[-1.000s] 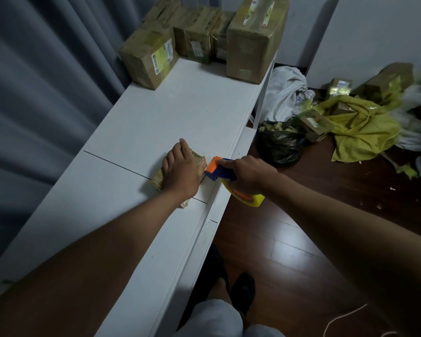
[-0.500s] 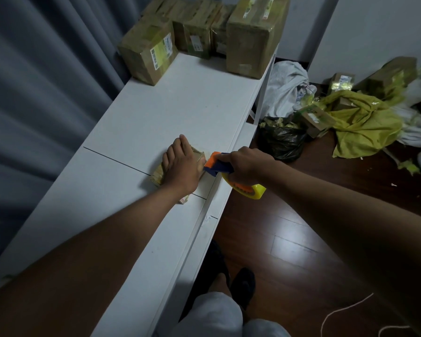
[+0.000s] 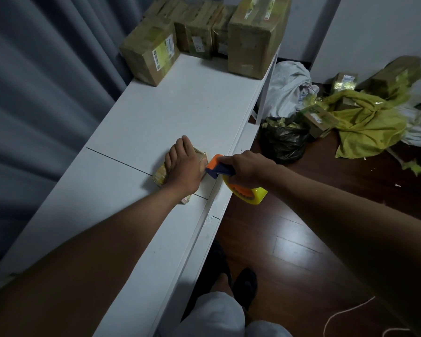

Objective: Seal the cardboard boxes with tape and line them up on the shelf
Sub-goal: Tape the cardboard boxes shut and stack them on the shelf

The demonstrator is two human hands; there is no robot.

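A: What does the head view show near the middle of the frame?

B: The left hand (image 3: 184, 166) lies flat, palm down, fingers stretched out and close together, pressing on a small flat cardboard box (image 3: 161, 175). The box sits on the white shelf top (image 3: 170, 113), just over the dark seam between its two panels. Only its edges and corners peek out around the hand.

A: And the right hand?

B: The right hand (image 3: 247, 167) is just right of centre, fingers curled tight around the handle of a tape dispenser (image 3: 219, 166). The dispenser has an orange front and a dark blue body; its orange end sits right at the box's right edge, beside the left thumb. I cannot tell whether it touches the box. A yellow tape roll (image 3: 247, 193) hangs below the hand, out past the shelf's front edge.

A: Where are the other boxes?

B: At the top centre of the frame, at the shelf's far end. A tilted box with a label (image 3: 151, 51) stands nearest the grey curtain (image 3: 39, 93). A tall box (image 3: 255, 37) stands at the shelf's right edge, and smaller boxes (image 3: 199, 37) are packed between them.

A: Anything on the floor?

B: On the dark wooden floor (image 3: 289, 239) at the right, a black rubbish bag (image 3: 284, 142), a yellow cloth (image 3: 370, 122), a white cloth (image 3: 287, 86) and more small boxes (image 3: 319, 120) lie scattered in the upper right. A white cord (image 3: 345, 312) curls in the lower right corner.
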